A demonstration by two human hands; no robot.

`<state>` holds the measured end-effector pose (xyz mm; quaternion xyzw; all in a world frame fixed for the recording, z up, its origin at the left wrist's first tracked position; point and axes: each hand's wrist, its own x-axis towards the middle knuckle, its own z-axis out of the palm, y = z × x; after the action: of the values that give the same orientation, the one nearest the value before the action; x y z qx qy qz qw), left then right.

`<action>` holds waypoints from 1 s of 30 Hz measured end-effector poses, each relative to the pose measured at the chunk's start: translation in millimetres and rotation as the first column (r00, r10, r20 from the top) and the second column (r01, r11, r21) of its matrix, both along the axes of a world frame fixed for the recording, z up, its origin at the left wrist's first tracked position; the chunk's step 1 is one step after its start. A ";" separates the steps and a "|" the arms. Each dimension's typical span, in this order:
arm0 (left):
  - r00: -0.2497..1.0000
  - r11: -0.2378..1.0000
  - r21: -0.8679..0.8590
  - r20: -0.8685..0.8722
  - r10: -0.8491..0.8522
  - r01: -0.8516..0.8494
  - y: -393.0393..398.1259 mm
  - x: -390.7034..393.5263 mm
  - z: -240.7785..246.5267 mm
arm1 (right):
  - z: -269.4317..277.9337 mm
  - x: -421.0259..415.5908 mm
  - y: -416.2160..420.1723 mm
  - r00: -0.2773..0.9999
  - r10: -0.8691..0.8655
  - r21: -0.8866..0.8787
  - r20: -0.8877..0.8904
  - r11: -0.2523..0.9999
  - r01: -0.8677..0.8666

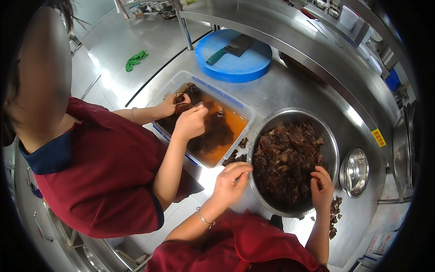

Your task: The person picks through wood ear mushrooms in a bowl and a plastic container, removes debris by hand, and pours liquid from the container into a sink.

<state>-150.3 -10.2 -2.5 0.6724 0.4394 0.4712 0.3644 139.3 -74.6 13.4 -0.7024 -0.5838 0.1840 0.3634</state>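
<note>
A large steel bowl (pixel 334 149) holds a heap of dark brown, wet pieces that look like wood ear fungus (pixel 289 159). My left hand (pixel 232 180), a bracelet on its wrist, is at the bowl's left rim with curled fingers; whether a small piece is between them cannot be told. Over the lower right part of the bowl, my right hand (pixel 322 187) has its fingers slightly bent and apart, near the pieces, with nothing visible in it. Loose dark pieces (pixel 334 217) lie on the steel table right of the bowl, and others (pixel 234 158) left of it.
At the left, a co-worker's hands (pixel 190 122) hold dark pieces over a clear plastic tub (pixel 249 119) of brownish water. Behind are a cleaver (pixel 239 46) on a round blue chopping board (pixel 234 73) and a green cloth (pixel 136 60). A small steel bowl (pixel 355 173) stands right; a raised shelf (pixel 306 51) runs behind.
</note>
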 end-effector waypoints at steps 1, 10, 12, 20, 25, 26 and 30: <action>0.998 0.999 0.024 -0.047 0.042 -0.041 4.2 -7.7 0.1 | -0.1 -6.6 2.1 0.997 0.014 0.015 0.072 1.000 -0.015; 0.959 0.994 0.067 -0.277 -0.059 0.081 41.3 -3.5 -4.7 | 9.5 -34.5 -3.6 0.993 0.082 -0.034 0.081 0.996 -0.080; 0.955 0.992 0.065 -0.283 -0.088 0.111 36.5 4.4 -6.8 | 4.9 -30.0 -11.2 0.996 0.047 -0.045 0.072 0.998 -0.044; 0.919 0.989 0.145 -0.390 0.064 -0.007 58.6 -19.2 -9.0 | -0.1 -25.2 -35.9 0.998 -0.032 -0.116 0.045 0.993 0.037; 0.922 0.987 0.131 -0.362 0.138 -0.096 48.9 -33.1 -5.8 | -0.2 -31.0 -34.5 1.000 -0.014 -0.070 0.013 0.997 0.015; 0.928 0.984 0.134 -0.336 0.160 -0.121 43.4 -33.8 -7.6 | -0.4 -32.0 -33.1 1.000 -0.005 -0.060 0.001 0.998 0.005; 0.886 0.944 0.196 -0.336 0.320 -0.267 21.4 -39.2 -17.1 | 1.1 -30.0 -29.3 0.999 0.054 -0.048 0.000 0.997 -0.054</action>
<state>-189.4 11.2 -19.6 0.6980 0.5606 0.4190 0.1517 109.3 -103.9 14.6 -0.6951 -0.5981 0.2070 0.3409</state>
